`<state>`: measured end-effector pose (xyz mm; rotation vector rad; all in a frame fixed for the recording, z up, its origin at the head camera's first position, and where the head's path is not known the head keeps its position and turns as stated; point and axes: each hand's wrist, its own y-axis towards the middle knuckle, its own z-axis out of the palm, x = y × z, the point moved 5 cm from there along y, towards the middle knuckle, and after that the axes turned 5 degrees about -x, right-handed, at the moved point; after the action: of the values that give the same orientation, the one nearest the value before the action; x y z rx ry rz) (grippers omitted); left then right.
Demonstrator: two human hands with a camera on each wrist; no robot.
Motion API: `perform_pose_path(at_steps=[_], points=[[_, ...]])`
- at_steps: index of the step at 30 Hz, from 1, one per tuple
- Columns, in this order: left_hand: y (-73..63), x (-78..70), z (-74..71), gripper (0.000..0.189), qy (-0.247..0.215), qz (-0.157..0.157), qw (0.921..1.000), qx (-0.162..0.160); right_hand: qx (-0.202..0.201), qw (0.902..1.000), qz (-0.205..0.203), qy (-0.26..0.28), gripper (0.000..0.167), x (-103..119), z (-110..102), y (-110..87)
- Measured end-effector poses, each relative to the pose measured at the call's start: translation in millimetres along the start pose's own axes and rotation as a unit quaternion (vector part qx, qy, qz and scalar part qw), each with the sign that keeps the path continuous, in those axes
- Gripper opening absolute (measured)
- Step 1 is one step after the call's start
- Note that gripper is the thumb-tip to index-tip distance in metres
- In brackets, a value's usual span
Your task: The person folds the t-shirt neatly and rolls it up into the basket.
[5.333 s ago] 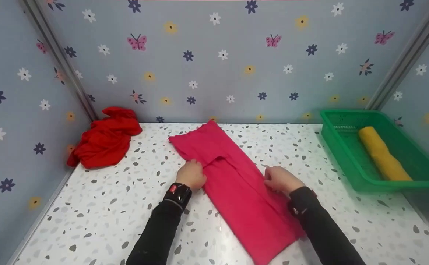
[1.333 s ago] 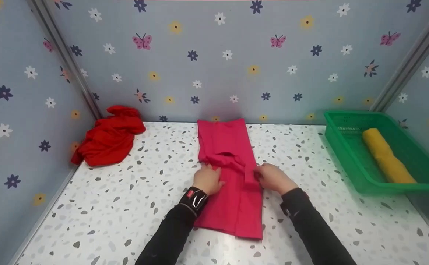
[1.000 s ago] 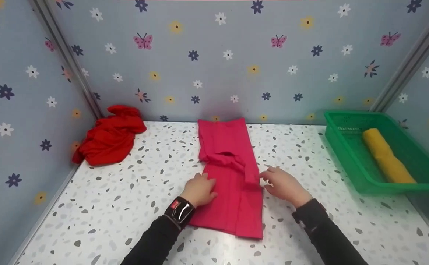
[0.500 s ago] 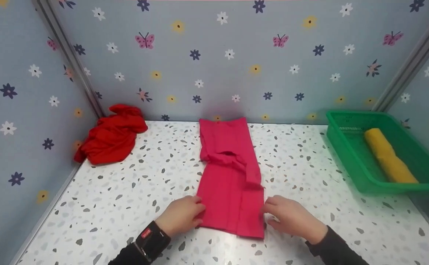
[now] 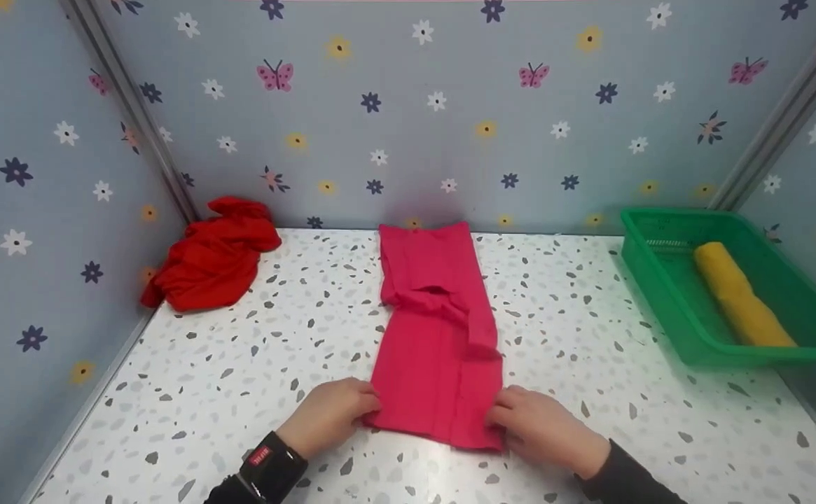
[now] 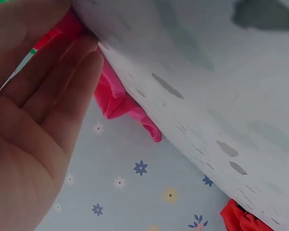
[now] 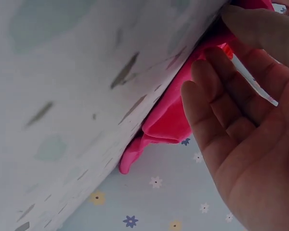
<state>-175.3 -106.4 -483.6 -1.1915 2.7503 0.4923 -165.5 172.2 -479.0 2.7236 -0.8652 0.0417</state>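
A bright pink garment, folded into a long strip, lies lengthwise on the speckled table, with a bunched fold and a small gap across its middle. At its near left corner, my left hand pinches the edge between thumb and fingers. My right hand grips the near right corner in the same way. In the left wrist view, pink cloth shows past the fingers of the left hand. The right wrist view has the right hand with its thumb at the pink cloth.
A crumpled red cloth lies at the back left against the wall. On the right stands a green basket holding a rolled yellow cloth. Flower-patterned walls enclose the table at the back and sides.
The pink garment has turned from slanting to nearly straight. Both hands have left its middle, moved toward me along its sides and taken hold of its near corners.
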Motion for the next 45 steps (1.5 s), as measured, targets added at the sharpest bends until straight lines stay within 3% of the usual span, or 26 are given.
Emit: perform_pose_path(at_steps=[5,14,21,26,31,39,42,45], points=[[1.8,1.4,0.2,0.012,-0.008,0.0,0.9999,-0.009,0.004,1.0,0.003,0.007,0.021,-0.7,0.4,3.4],[1.5,3.5,-1.4,0.012,-0.004,0.006,0.9997,-0.022,-0.016,0.9993,-0.027,0.019,0.015,-1.8,-0.2,5.3],[-4.6,8.3,-12.6,0.014,-0.076,-0.016,0.9968,-0.02,-0.016,0.995,-0.012,0.098,0.014,-5.3,-8.3,1.1],[-7.6,7.0,-22.8,0.011,-0.157,-0.017,0.9874,0.0,-0.017,0.9856,0.013,0.167,0.015,-10.1,-18.5,0.3],[-9.5,1.2,-28.2,0.01,-0.231,-0.006,0.9724,0.03,-0.024,0.9758,0.007,0.217,0.021,-10.1,-26.5,0.5],[-7.2,-3.3,-28.2,0.011,-0.252,0.009,0.9669,0.039,-0.008,0.9707,0.012,0.24,0.021,-8.9,-27.2,1.5],[-4.5,0.3,-27.6,0.01,-0.269,-0.001,0.9628,0.029,0.004,0.9644,0.034,0.262,0.019,-13.3,-26.3,4.0],[0.1,8.5,-26.9,0.007,-0.289,-0.032,0.9568,0.005,0.006,0.96,0.055,0.274,0.019,-21.3,-26.3,7.8]])
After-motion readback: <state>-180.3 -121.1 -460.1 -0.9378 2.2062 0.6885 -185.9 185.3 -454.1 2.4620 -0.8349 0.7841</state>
